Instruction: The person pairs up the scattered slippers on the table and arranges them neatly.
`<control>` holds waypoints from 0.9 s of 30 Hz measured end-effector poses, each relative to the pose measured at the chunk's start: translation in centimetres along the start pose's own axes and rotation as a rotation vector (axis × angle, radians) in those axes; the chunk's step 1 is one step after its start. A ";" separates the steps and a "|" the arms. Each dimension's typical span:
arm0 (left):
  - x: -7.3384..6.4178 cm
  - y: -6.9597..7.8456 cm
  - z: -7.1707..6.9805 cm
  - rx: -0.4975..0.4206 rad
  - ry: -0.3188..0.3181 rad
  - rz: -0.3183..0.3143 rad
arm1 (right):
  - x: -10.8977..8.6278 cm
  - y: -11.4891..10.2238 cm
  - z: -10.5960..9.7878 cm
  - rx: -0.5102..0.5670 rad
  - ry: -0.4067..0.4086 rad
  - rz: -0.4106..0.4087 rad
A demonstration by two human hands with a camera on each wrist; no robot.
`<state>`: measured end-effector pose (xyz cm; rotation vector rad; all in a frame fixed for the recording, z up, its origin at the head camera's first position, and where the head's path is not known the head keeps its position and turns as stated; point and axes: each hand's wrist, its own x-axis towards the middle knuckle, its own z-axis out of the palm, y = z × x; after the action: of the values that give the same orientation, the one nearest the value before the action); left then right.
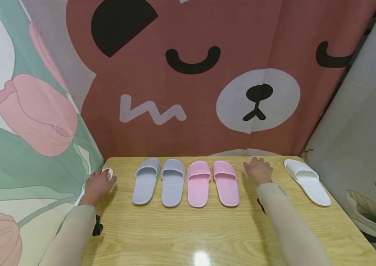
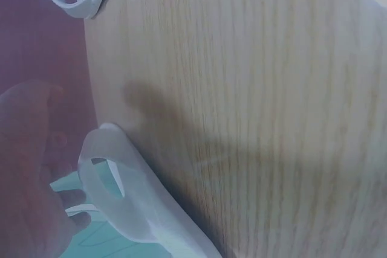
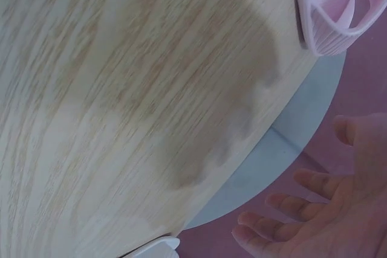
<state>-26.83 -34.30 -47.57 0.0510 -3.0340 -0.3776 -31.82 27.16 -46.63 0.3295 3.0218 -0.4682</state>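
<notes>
A white slipper [image 2: 145,222] lies along the table's left edge, partly hidden under my left hand [image 1: 97,184] in the head view. The left wrist view shows that hand beside the slipper's strap, its fingers loosely bent and not gripping it. My right hand [image 1: 259,170] hovers over the back of the table, fingers spread and holding nothing. It is between a pink slipper [image 1: 226,190] and another white slipper [image 1: 312,184] near the right edge. A second pink slipper [image 1: 198,192] and two grey slippers [image 1: 144,188] stand in a row to the left.
The wooden table [image 1: 171,232] runs back to a brown curtain [image 1: 188,85] printed with a bear face. A tulip-printed curtain [image 1: 38,114] hangs along the left side, and a pale leaf-printed one [image 1: 357,129] along the right.
</notes>
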 end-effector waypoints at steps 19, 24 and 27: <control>0.6 -1.2 0.4 -0.008 0.008 -0.017 | 0.3 3.1 -0.8 -0.019 0.006 0.011; 0.6 -1.2 0.3 -0.016 0.010 -0.024 | 0.6 4.1 -1.0 -0.021 0.003 0.019; 0.8 -1.3 0.4 -0.021 0.013 -0.028 | 0.7 4.6 -1.1 -0.028 0.004 0.020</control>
<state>-27.60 -35.52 -48.18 0.0947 -3.0194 -0.4092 -31.57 31.92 -47.04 0.3581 3.0226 -0.4238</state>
